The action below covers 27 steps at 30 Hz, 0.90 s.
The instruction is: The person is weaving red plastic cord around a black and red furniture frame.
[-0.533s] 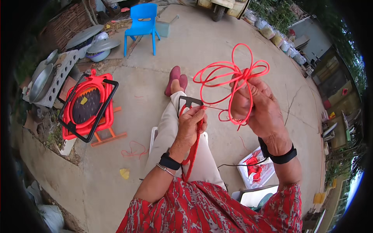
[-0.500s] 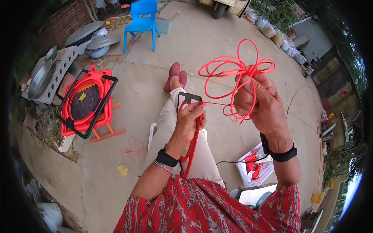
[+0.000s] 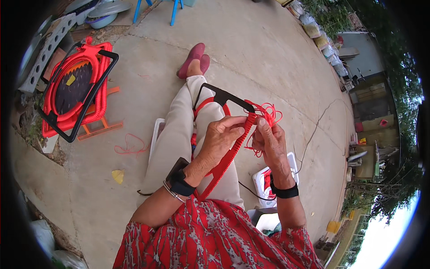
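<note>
Across my lap lies a black-ended frame (image 3: pixel 226 96), its long side wrapped in tight turns of red cord (image 3: pixel 227 162). My left hand (image 3: pixel 218 140) is closed on that wrapped side, thumb and fingers pinching it near the black end. A loose looped bundle of thin red cord (image 3: pixel 271 115) sits in my right hand (image 3: pixel 271 140), whose thumb and fingers are closed on it right beside the frame's corner. Some strands dangle below these fingers. The cord's exact path at the corner is hidden by the fingers and loops.
At the left, a red-wrapped folding stool (image 3: pixel 101 76) with a black frame leans on an orange stand (image 3: pixel 103 130). A white tub (image 3: pixel 262 181) with red cord stands by my right knee. Scraps of red cord (image 3: pixel 131 144) and a yellow leaf (image 3: pixel 118 176) lie on the concrete.
My right hand has come down and left with the cord bundle, from held out wide to beside the frame's corner. The frame is tilted differently, and the view has shifted.
</note>
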Tool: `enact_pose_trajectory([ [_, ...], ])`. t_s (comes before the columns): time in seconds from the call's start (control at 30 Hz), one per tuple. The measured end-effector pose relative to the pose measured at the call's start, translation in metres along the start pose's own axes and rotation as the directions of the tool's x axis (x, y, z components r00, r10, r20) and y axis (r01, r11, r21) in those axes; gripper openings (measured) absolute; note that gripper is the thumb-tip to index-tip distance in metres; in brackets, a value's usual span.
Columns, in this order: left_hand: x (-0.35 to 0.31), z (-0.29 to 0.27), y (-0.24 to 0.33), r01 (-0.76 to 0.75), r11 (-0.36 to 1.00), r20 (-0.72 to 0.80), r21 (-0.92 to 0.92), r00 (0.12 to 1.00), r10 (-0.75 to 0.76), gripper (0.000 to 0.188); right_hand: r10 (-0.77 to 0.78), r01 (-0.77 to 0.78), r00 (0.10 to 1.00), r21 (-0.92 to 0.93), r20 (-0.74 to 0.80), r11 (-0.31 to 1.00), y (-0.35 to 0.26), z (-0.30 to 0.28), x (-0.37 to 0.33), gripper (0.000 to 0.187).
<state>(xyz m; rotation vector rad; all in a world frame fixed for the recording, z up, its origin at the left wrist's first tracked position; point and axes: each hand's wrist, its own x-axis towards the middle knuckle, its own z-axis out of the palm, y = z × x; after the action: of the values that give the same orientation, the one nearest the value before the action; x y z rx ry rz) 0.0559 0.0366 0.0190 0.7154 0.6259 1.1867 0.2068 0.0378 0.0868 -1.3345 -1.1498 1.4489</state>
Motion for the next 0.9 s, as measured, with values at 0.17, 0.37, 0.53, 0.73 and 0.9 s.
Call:
enact_pose_trajectory([
  [0.17, 0.007, 0.002, -0.003, -0.216, 0.913, 0.06, 0.345, 0.976, 0.208, 0.025, 0.002, -0.052, 0.983, -0.271, -0.181, 0.961, 0.004, -0.003, 0.003, 0.039],
  [0.37, -0.038, -0.026, -0.05, 0.023, 0.973, -0.259, 0.229, 0.965, 0.038, 0.02, -0.084, -0.04, 0.965, -0.454, -0.25, 0.89, -0.003, 0.005, 0.003, 0.033],
  [0.53, -0.022, -0.032, -0.028, 0.283, 0.954, 0.242, 0.096, 0.923, -0.298, 0.036, -0.237, 0.085, 0.946, -0.535, -0.221, 0.84, -0.026, 0.009, 0.02, 0.03],
  [0.73, 0.008, -0.002, -0.004, 0.495, 0.865, 0.624, -0.082, 0.702, -0.343, 0.033, -0.357, 0.189, 0.899, -0.51, -0.254, 0.839, -0.082, -0.005, 0.014, 0.032],
  [0.9, 0.013, 0.056, 0.019, 0.339, 0.935, 0.509, 0.107, 0.789, -0.344, 0.028, -0.43, 0.344, 0.842, -0.29, -0.325, 0.893, -0.105, -0.05, -0.005, 0.028],
])
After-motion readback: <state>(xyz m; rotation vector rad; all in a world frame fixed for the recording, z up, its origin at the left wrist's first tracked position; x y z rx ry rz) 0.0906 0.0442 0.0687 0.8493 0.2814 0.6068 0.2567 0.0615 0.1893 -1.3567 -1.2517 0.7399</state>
